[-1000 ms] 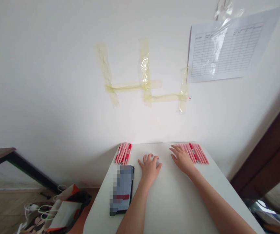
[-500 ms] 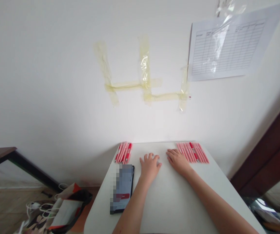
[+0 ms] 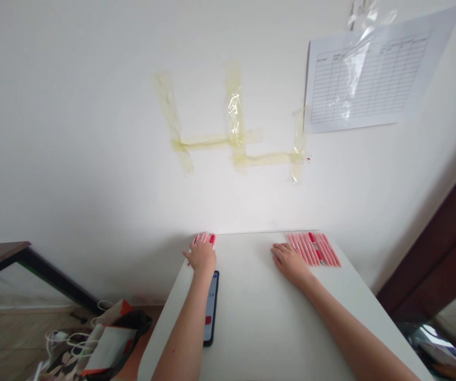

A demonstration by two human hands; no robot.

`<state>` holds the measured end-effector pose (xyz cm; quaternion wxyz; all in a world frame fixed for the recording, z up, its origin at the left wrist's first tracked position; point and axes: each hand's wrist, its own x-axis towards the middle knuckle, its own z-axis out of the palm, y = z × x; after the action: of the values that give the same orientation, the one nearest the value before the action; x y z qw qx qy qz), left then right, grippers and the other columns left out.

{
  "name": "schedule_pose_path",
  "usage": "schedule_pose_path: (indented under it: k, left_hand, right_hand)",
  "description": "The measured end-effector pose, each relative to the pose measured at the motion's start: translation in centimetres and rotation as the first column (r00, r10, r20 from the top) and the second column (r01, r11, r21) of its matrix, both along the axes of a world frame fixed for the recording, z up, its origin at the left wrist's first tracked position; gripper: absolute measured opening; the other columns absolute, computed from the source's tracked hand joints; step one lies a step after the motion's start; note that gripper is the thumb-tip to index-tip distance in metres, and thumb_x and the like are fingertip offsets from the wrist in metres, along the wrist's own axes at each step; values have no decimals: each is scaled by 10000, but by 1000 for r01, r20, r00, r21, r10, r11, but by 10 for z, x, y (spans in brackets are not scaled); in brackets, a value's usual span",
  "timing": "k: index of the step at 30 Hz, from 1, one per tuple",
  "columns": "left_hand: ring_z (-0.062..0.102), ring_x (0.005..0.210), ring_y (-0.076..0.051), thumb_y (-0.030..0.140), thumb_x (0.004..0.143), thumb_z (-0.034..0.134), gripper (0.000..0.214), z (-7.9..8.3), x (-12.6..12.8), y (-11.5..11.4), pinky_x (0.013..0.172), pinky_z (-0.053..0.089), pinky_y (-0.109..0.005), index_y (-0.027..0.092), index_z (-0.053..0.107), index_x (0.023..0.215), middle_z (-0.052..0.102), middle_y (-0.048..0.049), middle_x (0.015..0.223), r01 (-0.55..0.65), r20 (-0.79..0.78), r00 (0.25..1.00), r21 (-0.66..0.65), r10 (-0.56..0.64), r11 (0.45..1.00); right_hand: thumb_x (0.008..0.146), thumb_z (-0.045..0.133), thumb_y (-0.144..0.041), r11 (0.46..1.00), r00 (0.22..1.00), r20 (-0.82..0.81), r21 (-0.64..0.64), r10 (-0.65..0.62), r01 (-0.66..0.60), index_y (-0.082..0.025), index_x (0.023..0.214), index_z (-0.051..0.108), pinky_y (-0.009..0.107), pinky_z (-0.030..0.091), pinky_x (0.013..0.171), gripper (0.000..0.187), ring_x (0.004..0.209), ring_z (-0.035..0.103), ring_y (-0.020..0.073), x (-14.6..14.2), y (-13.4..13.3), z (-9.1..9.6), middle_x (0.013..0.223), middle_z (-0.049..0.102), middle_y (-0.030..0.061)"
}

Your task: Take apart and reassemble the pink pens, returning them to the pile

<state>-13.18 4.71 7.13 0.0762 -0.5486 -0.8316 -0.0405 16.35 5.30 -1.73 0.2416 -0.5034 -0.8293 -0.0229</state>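
My left hand (image 3: 203,257) is over the left group of pink and red pens (image 3: 212,239) at the table's far left edge. One finger sticks out to the left, and the hand covers most of these pens; I cannot see any pen lifted. Resting flat on the white table (image 3: 251,317), my right hand (image 3: 290,261) lies with its fingers stretched, holding nothing. Just beside it is a neat row of several pink pens (image 3: 301,248), with one red and white pen (image 3: 315,247) among them.
A phone (image 3: 211,312) lies on the table, partly under my left forearm. Behind the table rises a white wall with yellowed tape (image 3: 233,114) and a taped printed sheet (image 3: 365,84). Bags and cables (image 3: 108,338) are on the floor at left, near a dark table (image 3: 3,254).
My left hand has moved left and forward from the middle of the table to the left pens, its forearm now covering part of the phone. The right hand has stayed in place.
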Motion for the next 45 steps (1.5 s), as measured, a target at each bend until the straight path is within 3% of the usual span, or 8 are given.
schedule_pose_path:
  k: [4,11,18,22,27,34,39,45]
  left_hand:
    - [541,1207,-333,351,932,481,344,-8,-14,2,1069,366,-611,221,698,1165,656,-145,1275,-47,4,999,-4,47,999]
    - [508,1230,-315,331,967,407,371,-16,-11,6,1111,319,-635,244,702,1175,621,-133,1333,-21,-11,1000,21,22,1000]
    - [488,1266,-309,144,947,333,444,-9,-5,6,1132,314,-644,232,721,1144,608,-129,1364,-39,19,999,68,38,997]
    - [471,1297,-326,204,932,438,362,0,9,0,1127,322,-645,238,730,1142,597,-132,1377,11,30,999,164,-17,986]
    - [434,1344,-330,233,920,488,309,3,51,-14,1162,297,-604,190,749,1081,614,-136,1345,140,46,987,239,-155,961]
    - [444,1347,-299,214,951,450,308,-27,109,-34,1199,281,-617,226,740,1055,610,-106,1354,289,125,936,257,-329,922]
    - [448,1362,-298,194,953,456,293,-52,122,-36,1202,283,-636,214,728,1061,614,-111,1348,300,205,912,263,-356,917]
    - [465,1366,-274,162,924,531,209,-69,118,-33,1201,286,-617,225,715,1000,638,-85,1324,299,338,855,296,-392,907]
  right_hand:
    - [1009,451,-255,1000,1000,-1,3,1,-1,-205,1254,678,433,463,1089,338,1256,557,252,0,-1,1,1335,660,96]
    - [1013,435,-259,1000,1000,8,-2,-2,2,-202,1262,669,437,454,1097,347,1260,553,255,0,-1,2,1342,656,93]
    - [1020,421,-272,1000,1000,13,-7,-4,5,-199,1263,667,442,455,1096,353,1267,549,258,0,-1,3,1345,652,98]
    - [1013,430,-259,1000,1000,6,-3,-3,3,-204,1253,670,449,456,1095,345,1261,552,260,0,-1,2,1333,656,100]
    - [992,447,-247,1000,999,-50,21,-6,7,-220,1323,622,449,485,1070,375,1281,547,264,1,-1,1,1356,626,119]
    - [995,448,-296,990,987,-162,137,-8,30,-289,1520,395,523,469,1094,528,1342,480,300,1,-2,5,1429,546,103]
    - [992,453,-240,988,993,-121,151,-1,19,-304,1462,485,529,478,1082,475,1358,441,309,0,-1,4,1467,516,85]
    - [987,470,-197,990,997,-75,142,17,-6,-307,1340,616,526,486,1070,398,1355,428,299,0,1,1,1448,548,70]
